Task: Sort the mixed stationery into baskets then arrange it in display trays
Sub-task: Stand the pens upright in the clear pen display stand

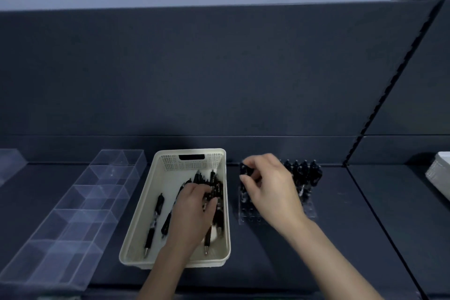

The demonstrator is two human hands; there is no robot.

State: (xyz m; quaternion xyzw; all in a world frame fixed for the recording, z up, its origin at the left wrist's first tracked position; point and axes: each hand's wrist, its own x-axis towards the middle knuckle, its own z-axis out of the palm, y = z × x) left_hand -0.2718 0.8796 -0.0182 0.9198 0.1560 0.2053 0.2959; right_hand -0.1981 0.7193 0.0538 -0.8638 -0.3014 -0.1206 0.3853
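Broadly: dark shelf [280, 251]; clear divided tray [60, 226] left; cream basket [136, 214] centre, black pens [155, 217] loose inside; clear pen stand [309, 212] right, upright pens [304, 170] in far row. Left hand [194, 207] in basket, fingers curled round black pens. Right hand [270, 182] pinches pen [243, 169] over stand's far-left corner.

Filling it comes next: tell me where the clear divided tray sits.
Head view: the clear divided tray lies on the dark shelf, left of the cream basket.

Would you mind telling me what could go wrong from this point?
The right hand pinches a black pen over the clear holder, close to upright pens; a nudge might topple them. The left hand curls round loose pens in the basket; lifting several together may drop some.
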